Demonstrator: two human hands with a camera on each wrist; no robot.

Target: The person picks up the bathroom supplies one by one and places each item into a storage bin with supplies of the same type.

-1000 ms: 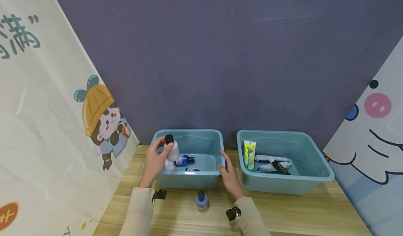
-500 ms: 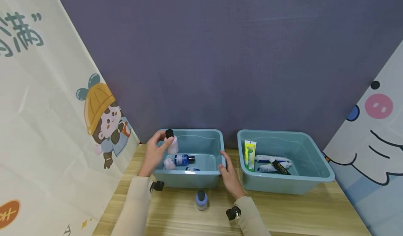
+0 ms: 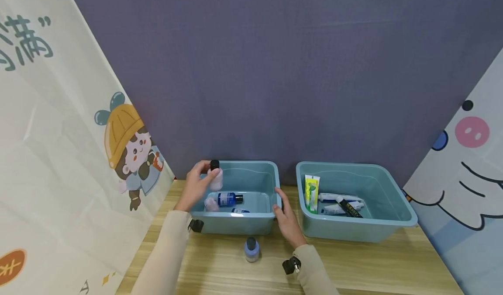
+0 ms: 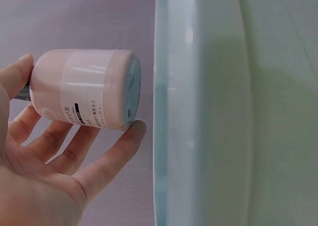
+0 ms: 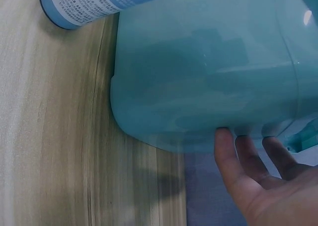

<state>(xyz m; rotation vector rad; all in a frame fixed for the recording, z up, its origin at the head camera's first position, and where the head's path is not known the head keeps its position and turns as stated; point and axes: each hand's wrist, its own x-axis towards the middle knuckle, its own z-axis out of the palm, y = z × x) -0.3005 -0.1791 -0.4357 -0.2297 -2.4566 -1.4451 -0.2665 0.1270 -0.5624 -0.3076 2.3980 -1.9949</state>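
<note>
In my left hand (image 3: 198,185) is a pink bottle (image 3: 216,180) with a black cap, held upright over the left side of a blue-green bin (image 3: 232,225). The left wrist view shows the thumb near the cap end of the bottle (image 4: 84,87) and a finger at its base. My right hand (image 3: 288,220) grips the bin's right rim near the front corner, with several fingers (image 5: 227,146) against the outer wall. Inside that bin lie a dark blue bottle (image 3: 229,199), a pale pink item (image 3: 211,204) and a partly hidden blue-labelled item (image 3: 240,211).
A periwinkle bottle (image 3: 251,250) with a dark cap stands on the wooden table (image 3: 220,268) in front of the bin. To the right, a second bin (image 3: 342,231) contains a yellow-green tube (image 3: 312,193), white tubes (image 3: 334,197) and a black box (image 3: 349,209). A dark wall stands behind.
My left hand has lifted the pink bottle slightly up and away from the bin's contents, and the bottle is more upright. My right hand stays at the rim.
</note>
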